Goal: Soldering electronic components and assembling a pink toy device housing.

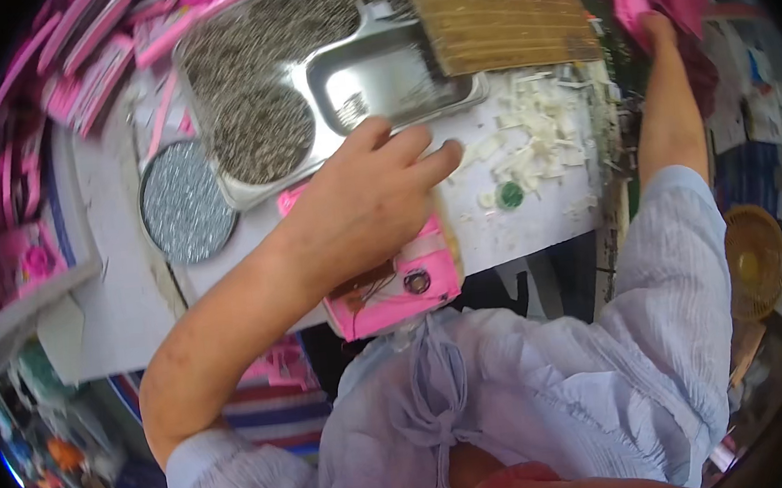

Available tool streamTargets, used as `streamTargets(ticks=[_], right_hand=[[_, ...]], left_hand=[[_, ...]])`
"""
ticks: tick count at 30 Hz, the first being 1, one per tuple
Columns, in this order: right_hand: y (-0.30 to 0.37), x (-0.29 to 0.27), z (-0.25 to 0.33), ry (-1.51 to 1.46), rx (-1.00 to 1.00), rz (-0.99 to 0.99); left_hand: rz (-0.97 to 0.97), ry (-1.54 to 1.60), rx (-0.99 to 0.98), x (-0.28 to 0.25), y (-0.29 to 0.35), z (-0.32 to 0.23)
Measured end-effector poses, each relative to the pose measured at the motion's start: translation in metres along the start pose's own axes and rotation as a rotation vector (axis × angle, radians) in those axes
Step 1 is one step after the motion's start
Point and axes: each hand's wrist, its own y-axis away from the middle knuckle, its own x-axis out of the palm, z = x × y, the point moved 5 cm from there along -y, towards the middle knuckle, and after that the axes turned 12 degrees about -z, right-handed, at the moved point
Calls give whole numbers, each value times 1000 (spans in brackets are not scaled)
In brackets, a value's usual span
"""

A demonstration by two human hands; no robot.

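Round dish [186, 203] lies left of metal tray [394, 79].

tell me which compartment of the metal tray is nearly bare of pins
The rectangular compartment on the tray's right side, just beyond the left hand's fingertips. Its shiny bottom shows with only a few pins, while the other compartments are heaped with them.

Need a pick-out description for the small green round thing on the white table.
Start at the big metal tray at the top of the white table. Go right and down, past the left hand, to the heap of white scraps. At the heap's lower edge lies the green disc: the only green, round piece among pale, angular bits.
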Motion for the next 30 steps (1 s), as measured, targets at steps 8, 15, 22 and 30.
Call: streamTargets(ticks=[8, 15, 22, 30], right_hand=[[71, 7, 174, -593, 365, 423], [60, -59, 145, -772, 198, 406], [339, -283, 221, -1317, -3, 86], [516, -380, 345, -1251, -1122, -77]], left_hand=[[-53, -98, -254, -22, 25, -2], [-309, -197, -571, -65, 74, -2], [-453, -154, -601, -46, 99, -21], [-541, 1683, -1161, -48, 93, -13]])
